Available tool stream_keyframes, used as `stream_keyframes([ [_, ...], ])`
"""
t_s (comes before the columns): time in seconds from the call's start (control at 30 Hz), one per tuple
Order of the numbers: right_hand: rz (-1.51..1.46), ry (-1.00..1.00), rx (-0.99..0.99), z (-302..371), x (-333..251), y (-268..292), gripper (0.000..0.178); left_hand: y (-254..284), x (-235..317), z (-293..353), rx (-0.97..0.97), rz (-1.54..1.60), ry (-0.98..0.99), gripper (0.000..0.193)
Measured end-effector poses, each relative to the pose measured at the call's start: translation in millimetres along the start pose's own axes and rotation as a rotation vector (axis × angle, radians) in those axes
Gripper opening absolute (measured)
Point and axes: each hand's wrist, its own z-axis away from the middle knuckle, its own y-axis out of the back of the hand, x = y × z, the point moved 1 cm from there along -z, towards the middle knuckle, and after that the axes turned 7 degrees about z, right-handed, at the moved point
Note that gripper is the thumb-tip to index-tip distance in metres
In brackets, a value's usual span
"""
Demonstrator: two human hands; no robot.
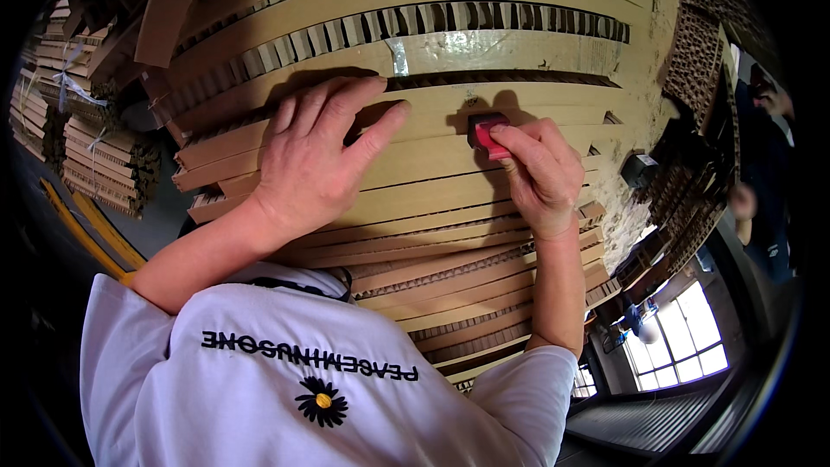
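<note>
Long tan cardboard strips (432, 156) lie side by side in front of me. My left hand (307, 151) rests on them palm down, its fingers and thumb apart and nothing in its grip. Between the thumb and fingers of my right hand (546, 169) is a small red and black hand stamp (490, 137), closed in a pinch. Its dark end is over one strip; whether it touches the surface I cannot tell. Just beyond it, a small dark mark shows on the cardboard. Farther away, a strip (510, 54) has a shiny, tape-like covering, and honeycomb-edged strips (450, 17) lie behind that.
Tied bundles of cardboard strips (99, 160) stand on the floor at left, near yellow bars (91, 220). A dark box-shaped object (640, 169) sits right of the strips. Another person (765, 190) is at the far right, and a bright window (683, 337) is at lower right.
</note>
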Motion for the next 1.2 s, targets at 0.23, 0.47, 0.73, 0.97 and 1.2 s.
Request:
stream_keyframes([
  [0.23, 0.017, 0.019, -0.030, -4.9, 1.6, -0.2, 0.028, -1.4, -0.2, -0.3, 0.018, 0.004, 0.007, 0.055],
  [0.47, -0.011, 0.034, 0.000, -10.2, 3.0, -3.7, 0.031, -1.3, 0.5, -1.0, 0.013, 0.008, 0.014, 0.053],
  [0.73, -0.074, 0.009, -0.103, -12.7, 8.2, 0.0, 0.030, -1.5, -0.1, -0.1, 0.006, -0.004, 0.022, 0.054],
  [0.97, -0.102, -0.072, -0.061, -13.3, 3.2, -4.8, 0.033, 9.0, 3.2, -11.8, 0.009, 0.169, 0.119, 0.055],
  [1.2, -0.347, -0.255, 0.054, 0.4, 3.2, -1.1, 0.023, 18.5, 3.9, -28.7, -0.123, 0.135, 0.128, 0.054],
])
